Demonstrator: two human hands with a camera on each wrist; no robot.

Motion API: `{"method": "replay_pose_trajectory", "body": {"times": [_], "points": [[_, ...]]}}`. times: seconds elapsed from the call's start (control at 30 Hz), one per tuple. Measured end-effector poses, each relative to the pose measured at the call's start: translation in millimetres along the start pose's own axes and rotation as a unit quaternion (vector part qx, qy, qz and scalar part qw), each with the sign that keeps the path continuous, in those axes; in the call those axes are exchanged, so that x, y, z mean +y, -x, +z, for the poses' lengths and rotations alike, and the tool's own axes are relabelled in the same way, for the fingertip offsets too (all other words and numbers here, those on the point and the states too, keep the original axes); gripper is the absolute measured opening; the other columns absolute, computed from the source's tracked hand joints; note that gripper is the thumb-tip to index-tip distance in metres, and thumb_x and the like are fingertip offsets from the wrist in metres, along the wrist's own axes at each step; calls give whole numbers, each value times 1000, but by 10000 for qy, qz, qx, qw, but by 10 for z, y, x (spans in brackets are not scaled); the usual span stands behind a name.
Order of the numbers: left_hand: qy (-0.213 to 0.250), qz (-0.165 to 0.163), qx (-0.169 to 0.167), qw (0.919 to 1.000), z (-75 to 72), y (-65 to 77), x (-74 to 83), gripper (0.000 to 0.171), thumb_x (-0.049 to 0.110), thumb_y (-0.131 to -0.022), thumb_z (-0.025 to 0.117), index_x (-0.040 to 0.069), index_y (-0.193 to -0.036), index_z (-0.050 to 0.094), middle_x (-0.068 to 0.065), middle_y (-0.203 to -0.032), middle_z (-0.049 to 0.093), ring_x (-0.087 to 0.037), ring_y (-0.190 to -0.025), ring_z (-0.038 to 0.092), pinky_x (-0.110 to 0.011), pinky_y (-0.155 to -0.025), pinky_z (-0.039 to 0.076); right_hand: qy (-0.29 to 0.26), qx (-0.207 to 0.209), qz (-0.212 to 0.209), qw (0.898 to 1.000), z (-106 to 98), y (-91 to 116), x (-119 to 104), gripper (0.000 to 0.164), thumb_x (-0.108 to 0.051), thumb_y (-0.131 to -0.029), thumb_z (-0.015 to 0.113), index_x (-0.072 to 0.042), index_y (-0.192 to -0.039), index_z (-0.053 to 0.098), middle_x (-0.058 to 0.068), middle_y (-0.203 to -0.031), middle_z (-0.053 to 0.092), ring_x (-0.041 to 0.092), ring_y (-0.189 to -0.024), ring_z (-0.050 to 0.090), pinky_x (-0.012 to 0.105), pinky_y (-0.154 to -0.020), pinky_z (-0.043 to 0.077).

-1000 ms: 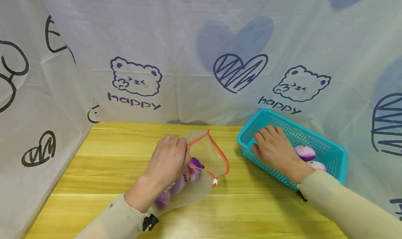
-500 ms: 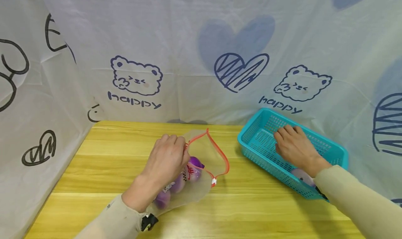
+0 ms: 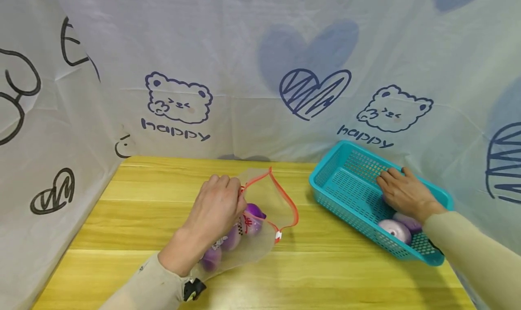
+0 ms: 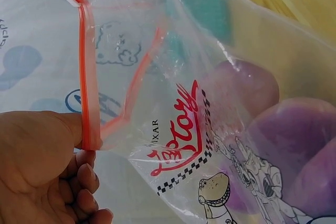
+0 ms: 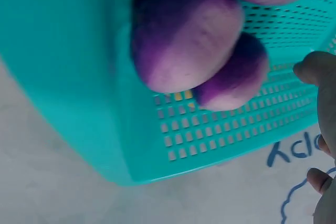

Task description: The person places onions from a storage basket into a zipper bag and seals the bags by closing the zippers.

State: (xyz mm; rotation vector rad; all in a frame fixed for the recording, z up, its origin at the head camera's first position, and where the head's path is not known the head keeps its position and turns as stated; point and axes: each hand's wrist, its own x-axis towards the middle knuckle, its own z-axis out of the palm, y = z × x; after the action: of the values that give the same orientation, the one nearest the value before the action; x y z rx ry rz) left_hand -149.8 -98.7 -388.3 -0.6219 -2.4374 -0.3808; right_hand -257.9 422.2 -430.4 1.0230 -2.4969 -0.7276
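Note:
My left hand (image 3: 215,215) pinches the red zip edge of a clear zip bag (image 3: 260,251). In the left wrist view, thumb and curled fingers hold that zip strip (image 4: 89,103). The bag's mouth gapes, and several purple turnips (image 4: 294,145) show through its printed plastic. At the right, my right hand (image 3: 407,194) reaches into a turquoise basket (image 3: 342,210). Purple-and-white turnips (image 3: 395,231) lie at its near right end, with one partly hidden beneath the hand. In the right wrist view, thumb and fingers stand apart, beside the turnips (image 5: 189,35), with nothing between them.
Both stand on a yellow wood-grain table (image 3: 134,201). A pale printed cloth (image 3: 244,65) hangs behind, close to the basket's far side, and covers the left side too.
My right hand has moved to the right inside the basket, uncovering its left part. Turnips at the near right end have come into view. The left hand and bag stay put.

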Motion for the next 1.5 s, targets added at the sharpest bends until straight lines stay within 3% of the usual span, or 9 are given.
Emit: {"method": "replay_pose_trajectory", "body": {"times": [0.23, 0.5, 0.7, 0.8, 0.93, 1.03, 1.13, 1.37, 1.5], "points": [[73, -42, -79, 9999, 10, 12, -4, 19, 10, -89, 68, 9, -77, 54, -1, -70, 45, -23, -68, 41, -34, -62, 37, 251, -670, -189, 9973, 70, 109, 36, 41, -28, -94, 73, -3, -125, 62, 19, -126, 62, 42, -120, 55, 62, -96, 49], [32, -81, -127, 9999, 17, 32, 2, 19, 12, -91, 68, 9, -78, 55, -1, -70, 47, -23, -68, 42, -34, -63, 37, 59, -1202, -308, 9923, 71, 110, 37, 71, -40, -81, 85, -3, -136, 62, 19, -138, 62, 44, -128, 55, 65, -106, 46], [-9, -121, -165, 9998, 22, 40, 0, 21, 14, -92, 70, 8, -79, 55, -1, -70, 46, -23, -68, 43, -34, -63, 37, 178, -1513, -251, 9880, 78, 91, 26, 75, -46, -81, 85, -5, -139, 62, 20, -143, 61, 45, -133, 54, 65, -109, 44], [7, -143, -204, 9997, 27, 45, -2, 22, 14, -92, 71, 9, -79, 55, 0, -70, 46, -22, -69, 43, -34, -63, 37, 157, -1387, -213, 9900, 96, 49, 14, 60, -36, -86, 81, -4, -133, 63, 19, -137, 63, 44, -129, 56, 64, -106, 46], [-8, -138, -212, 9997, 35, 52, -6, 22, 14, -92, 71, 9, -79, 54, -1, -71, 46, -22, -69, 42, -34, -63, 37, 130, -864, -74, 9962, 106, -30, 17, 40, -28, -91, 76, -2, -118, 61, 19, -120, 63, 40, -113, 56, 59, -92, 50], [-26, -130, -181, 9997, 37, 58, -12, 23, 14, -92, 71, 9, -78, 54, -1, -70, 46, -23, -68, 42, -34, -63, 37, 187, -478, -38, 9987, 94, -72, 49, 46, -36, -88, 80, -3, -111, 59, 19, -113, 61, 38, -105, 54, 53, -82, 48], [-31, -141, -148, 9998, 37, 65, -20, 23, 15, -92, 71, 9, -78, 54, -1, -70, 46, -23, -68, 43, -34, -63, 37, 187, -352, -136, 9991, 74, -80, 80, 52, -42, -83, 83, -3, -110, 60, 18, -113, 61, 37, -103, 55, 49, -76, 47], [38, -171, -175, 9997, 51, 79, -31, 24, 15, -92, 72, 10, -77, 53, -1, -70, 46, -23, -67, 42, -34, -63, 36, 40, -1296, -328, 9910, 79, 42, 92, 69, -42, -83, 82, -3, -137, 63, 20, -139, 62, 43, -131, 56, 61, -104, 47], [72, -188, -192, 9996, 60, 87, -31, 24, 15, -92, 72, 10, -77, 53, 0, -70, 47, -23, -68, 43, -34, -63, 37, 233, -1565, -399, 9866, 126, 78, 100, 59, -29, -87, 78, -7, -139, 63, 17, -144, 61, 43, -136, 54, 63, -109, 45]]}}
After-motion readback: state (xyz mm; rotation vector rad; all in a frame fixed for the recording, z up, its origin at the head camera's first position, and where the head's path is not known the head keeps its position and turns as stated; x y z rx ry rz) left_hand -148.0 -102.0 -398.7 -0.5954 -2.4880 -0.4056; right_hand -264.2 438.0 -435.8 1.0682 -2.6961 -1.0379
